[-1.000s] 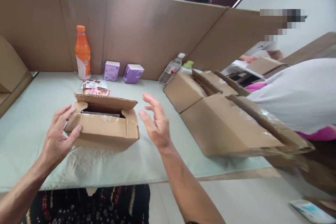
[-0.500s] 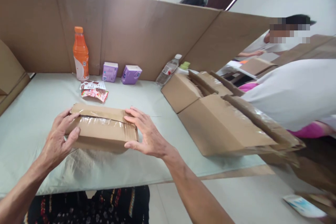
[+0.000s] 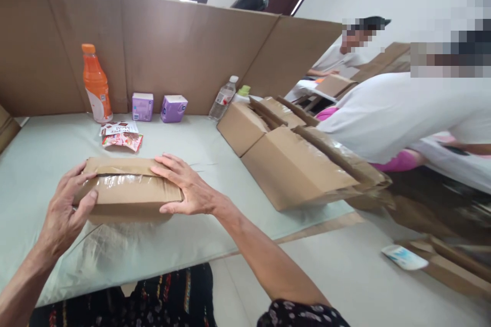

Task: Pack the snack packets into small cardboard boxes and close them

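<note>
A cardboard box [image 3: 128, 195] is on the table [image 3: 192, 138], at eight o'clock of the view.
The left hand [image 3: 64, 209] clamps its fingers on the box's nine-o'clock end; two snack packets [image 3: 123, 141] lie at twelve; the right hand [image 3: 187, 188] clamps its fingers at three.

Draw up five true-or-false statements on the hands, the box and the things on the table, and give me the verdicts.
1. The left hand and the right hand both touch the small cardboard box.
True.
2. From left to right, two purple packs come between the orange bottle and the clear bottle.
True.
3. The orange bottle lies on its side.
False: it stands upright.
4. Two small packets lie on the table beyond the small cardboard box.
True.
5. The top of the small cardboard box gapes wide open.
False: its flap is folded down, leaving a narrow dark slit.
</note>
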`<move>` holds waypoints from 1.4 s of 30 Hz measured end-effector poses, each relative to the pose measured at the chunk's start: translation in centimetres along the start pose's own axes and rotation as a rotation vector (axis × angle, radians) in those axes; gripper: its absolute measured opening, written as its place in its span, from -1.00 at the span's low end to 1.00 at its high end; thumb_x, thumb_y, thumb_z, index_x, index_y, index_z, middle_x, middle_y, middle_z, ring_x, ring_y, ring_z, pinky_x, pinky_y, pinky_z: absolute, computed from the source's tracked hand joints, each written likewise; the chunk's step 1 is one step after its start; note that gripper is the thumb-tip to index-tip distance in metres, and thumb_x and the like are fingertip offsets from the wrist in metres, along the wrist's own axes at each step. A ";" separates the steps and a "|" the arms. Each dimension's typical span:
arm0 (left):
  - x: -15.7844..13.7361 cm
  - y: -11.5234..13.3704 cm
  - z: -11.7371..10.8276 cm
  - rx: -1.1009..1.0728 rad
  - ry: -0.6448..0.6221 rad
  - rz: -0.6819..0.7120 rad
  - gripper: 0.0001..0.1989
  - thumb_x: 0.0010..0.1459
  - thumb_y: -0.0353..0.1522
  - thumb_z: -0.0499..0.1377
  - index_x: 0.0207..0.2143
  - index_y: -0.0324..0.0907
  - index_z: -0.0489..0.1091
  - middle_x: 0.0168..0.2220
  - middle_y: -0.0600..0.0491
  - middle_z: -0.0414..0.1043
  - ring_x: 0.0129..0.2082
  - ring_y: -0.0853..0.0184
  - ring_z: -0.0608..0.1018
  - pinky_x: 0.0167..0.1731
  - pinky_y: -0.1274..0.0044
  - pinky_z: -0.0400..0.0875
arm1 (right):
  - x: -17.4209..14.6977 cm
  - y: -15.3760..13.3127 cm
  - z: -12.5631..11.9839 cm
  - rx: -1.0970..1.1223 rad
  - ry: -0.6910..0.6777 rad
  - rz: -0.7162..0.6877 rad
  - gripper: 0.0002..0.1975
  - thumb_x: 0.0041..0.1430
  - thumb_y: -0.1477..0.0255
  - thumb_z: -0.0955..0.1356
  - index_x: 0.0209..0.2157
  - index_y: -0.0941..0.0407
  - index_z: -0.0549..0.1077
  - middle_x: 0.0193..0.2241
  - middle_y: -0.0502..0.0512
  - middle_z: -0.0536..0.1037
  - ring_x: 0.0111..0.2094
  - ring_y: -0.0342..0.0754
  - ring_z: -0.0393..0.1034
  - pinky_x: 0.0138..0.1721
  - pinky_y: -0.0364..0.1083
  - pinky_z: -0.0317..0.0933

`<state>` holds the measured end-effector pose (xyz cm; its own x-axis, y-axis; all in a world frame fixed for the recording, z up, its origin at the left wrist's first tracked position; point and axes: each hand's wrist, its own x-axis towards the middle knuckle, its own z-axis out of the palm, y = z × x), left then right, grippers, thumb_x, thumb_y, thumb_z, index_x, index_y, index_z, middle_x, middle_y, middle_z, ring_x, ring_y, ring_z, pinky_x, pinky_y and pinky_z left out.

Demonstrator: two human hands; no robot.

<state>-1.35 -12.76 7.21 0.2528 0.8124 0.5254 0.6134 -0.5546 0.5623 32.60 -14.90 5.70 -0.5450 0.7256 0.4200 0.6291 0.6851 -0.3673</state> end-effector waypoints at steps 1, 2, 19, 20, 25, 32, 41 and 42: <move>0.0 -0.1 0.1 0.002 0.001 0.004 -0.65 0.42 -0.09 0.11 0.11 0.00 0.47 0.36 -0.10 0.39 0.36 -0.09 0.45 0.29 -0.08 0.42 | 0.0 0.1 0.2 0.002 0.015 -0.002 -0.07 0.22 -0.17 0.43 0.44 0.05 0.25 0.46 0.34 0.24 0.52 0.32 -0.01 0.47 0.41 -0.01; 0.0 -0.1 0.1 0.004 -0.001 0.008 -0.64 0.42 -0.09 0.10 0.13 0.00 0.47 0.37 -0.10 0.38 0.37 -0.09 0.44 0.30 -0.08 0.41 | 0.0 0.1 0.3 0.005 0.029 0.001 -0.08 0.22 -0.15 0.44 0.44 0.04 0.26 0.45 0.32 0.26 0.51 0.32 0.02 0.47 0.41 0.00; -0.3 0.2 0.2 -0.022 0.004 -0.020 -0.64 0.41 -0.08 0.10 0.10 -0.02 0.49 0.37 -0.10 0.37 0.38 -0.06 0.44 0.33 -0.01 0.41 | -0.1 -0.1 0.5 -0.004 0.041 -0.019 -0.09 0.14 0.03 0.53 0.42 0.06 0.27 0.43 0.36 0.28 0.47 0.34 0.07 0.45 0.42 0.03; -0.3 0.2 0.2 -0.021 0.004 -0.024 -0.63 0.42 -0.08 0.10 0.10 -0.02 0.48 0.38 -0.10 0.37 0.38 -0.06 0.44 0.33 -0.02 0.40 | 0.0 -0.1 0.6 -0.001 0.057 -0.019 -0.11 0.14 0.04 0.52 0.41 0.05 0.29 0.42 0.35 0.30 0.45 0.33 0.10 0.44 0.41 0.04; -0.8 0.5 0.3 -0.032 -0.022 -0.035 -0.60 0.44 -0.05 0.09 0.18 0.01 0.44 0.40 -0.11 0.33 0.40 -0.08 0.40 0.32 -0.04 0.41 | -0.7 -0.6 0.8 0.002 0.111 -0.012 -0.15 0.14 0.08 0.51 0.40 0.04 0.32 0.39 0.33 0.35 0.40 0.31 0.17 0.41 0.38 0.10; -1.2 0.4 2.0 -0.085 -0.133 -0.018 -0.49 0.43 0.04 0.07 0.27 0.05 0.40 0.46 -0.10 0.22 0.45 -0.12 0.30 0.30 -0.01 0.43 | -4.0 -1.8 -0.1 -0.076 0.233 0.024 -0.20 0.20 0.15 0.48 0.41 0.04 0.32 0.32 0.34 0.42 0.35 0.31 0.27 0.37 0.36 0.19; -2.9 -1.9 6.2 -0.104 -0.302 -0.052 -0.43 0.50 -0.05 0.00 0.46 0.02 0.15 0.45 -0.19 0.21 0.26 0.01 0.56 0.11 0.16 0.62 | -11.0 1.4 -3.4 -0.330 0.419 0.367 -0.32 0.22 0.15 0.46 0.33 0.07 0.44 0.26 0.35 0.47 0.26 0.33 0.38 0.30 0.37 0.28; -3.2 -2.4 6.4 -0.043 -0.354 -0.011 -0.45 0.49 -0.04 0.01 0.42 0.01 0.24 0.44 -0.17 0.25 0.26 0.00 0.56 0.12 0.16 0.61 | -11.5 2.2 -3.6 -0.367 0.450 0.419 -0.33 0.21 0.13 0.45 0.30 0.06 0.46 0.25 0.34 0.48 0.25 0.34 0.38 0.30 0.38 0.27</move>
<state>1.20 -12.88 0.12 0.4947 0.8264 0.2690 0.5872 -0.5461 0.5975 42.28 -22.03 3.07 0.0146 0.7719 0.6355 0.9245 0.2317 -0.3027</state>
